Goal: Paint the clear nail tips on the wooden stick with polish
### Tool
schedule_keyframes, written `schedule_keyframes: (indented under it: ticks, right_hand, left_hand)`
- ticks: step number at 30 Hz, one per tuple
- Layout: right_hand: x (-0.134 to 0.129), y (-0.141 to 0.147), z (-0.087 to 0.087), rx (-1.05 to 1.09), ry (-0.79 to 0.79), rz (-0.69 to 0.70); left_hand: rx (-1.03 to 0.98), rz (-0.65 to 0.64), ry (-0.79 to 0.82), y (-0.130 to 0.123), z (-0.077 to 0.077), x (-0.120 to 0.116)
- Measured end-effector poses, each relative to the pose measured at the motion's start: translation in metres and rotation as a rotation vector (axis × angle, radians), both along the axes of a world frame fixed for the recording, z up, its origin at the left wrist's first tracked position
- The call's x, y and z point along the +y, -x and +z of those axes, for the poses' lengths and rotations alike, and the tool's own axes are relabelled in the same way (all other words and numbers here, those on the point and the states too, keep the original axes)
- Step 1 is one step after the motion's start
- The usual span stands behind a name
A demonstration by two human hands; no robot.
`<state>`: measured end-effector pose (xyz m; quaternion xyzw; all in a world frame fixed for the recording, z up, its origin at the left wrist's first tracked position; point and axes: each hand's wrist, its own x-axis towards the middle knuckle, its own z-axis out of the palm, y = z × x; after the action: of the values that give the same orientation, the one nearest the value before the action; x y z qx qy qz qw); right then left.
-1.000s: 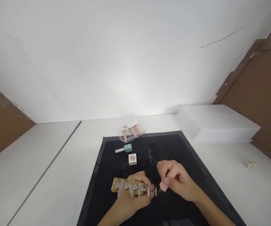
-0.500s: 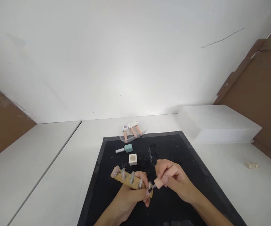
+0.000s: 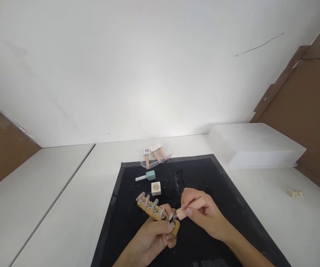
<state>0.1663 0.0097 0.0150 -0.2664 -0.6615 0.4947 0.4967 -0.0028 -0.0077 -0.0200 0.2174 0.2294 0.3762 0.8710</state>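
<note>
A yellow strip (image 3: 150, 210) with round metal studs carries several nail tips on its top. My left hand (image 3: 152, 237) grips it near its right end, thumb in front and fingers behind. Between the thumb and fingers of my right hand (image 3: 204, 215) is a pink brush cap (image 3: 191, 207), slanting down to the left. Its dark brush end is at the nail tip on the strip's right end, close to my left thumb; whether the bristles touch is too small to tell. Just beyond the strip stands a square white bottle (image 3: 156, 188).
A black mat (image 3: 204, 178) lies under my hands. On it is a green bottle (image 3: 150, 175) with a pale cap. Behind, a clear tray (image 3: 167, 155) holds pink-capped bottles. A white box (image 3: 260, 148) and small cream pieces (image 3: 295, 193) are at the right.
The strip has turned in my left hand, so its metal studs now show more. My right hand has shifted slightly left with the pink cap, and the brush has moved left with it.
</note>
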Motion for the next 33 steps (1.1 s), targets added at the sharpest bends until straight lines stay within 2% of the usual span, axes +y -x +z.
schedule_keyframes:
  ticks: [5,8,11,13,15,18,21,24,30,33]
  right_hand:
    - [0.0031,-0.0001,-0.0056,-0.007,-0.042,-0.187]
    - [0.0014,0.0004,-0.0082,0.066,-0.033,-0.092]
    - [-0.0011,0.0016,-0.0067,0.047,-0.001,0.009]
    - [-0.0007,0.0020,-0.0057,0.004,0.017,-0.016]
    - [0.0011,0.0017,-0.0062,-0.017,0.045,-0.098]
    - [0.0037,0.0008,-0.0090,0.048,0.052,-0.174]
    - [0.0028,0.0005,-0.0090,0.115,0.039,-0.065]
    - [0.0003,0.0004,-0.0041,0.058,0.049,0.026]
    - [0.0017,-0.0009,-0.0029,0.041,0.102,-0.115]
    - [0.0022,-0.0017,-0.0078,0.140,0.109,-0.097]
  left_hand:
    - [-0.087,-0.013,0.012,-0.0001,-0.0027,-0.0016]
    - [-0.078,-0.024,0.018,0.0004,-0.0032,-0.0020]
    - [-0.073,-0.032,0.016,0.0005,-0.0047,-0.0018]
    - [-0.080,-0.037,0.011,0.0004,-0.0060,-0.0018]
    - [-0.093,-0.038,0.007,0.0003,-0.0068,-0.0020]
    - [-0.110,-0.042,0.003,0.0003,-0.0063,-0.0024]
    - [-0.095,-0.044,0.013,0.0005,-0.0052,-0.0026]
    - [-0.076,-0.051,0.006,0.0002,-0.0054,-0.0028]
    - [0.013,0.021,-0.020,-0.0014,-0.0033,-0.0038]
    - [0.055,0.046,-0.061,-0.0018,0.0026,-0.0042]
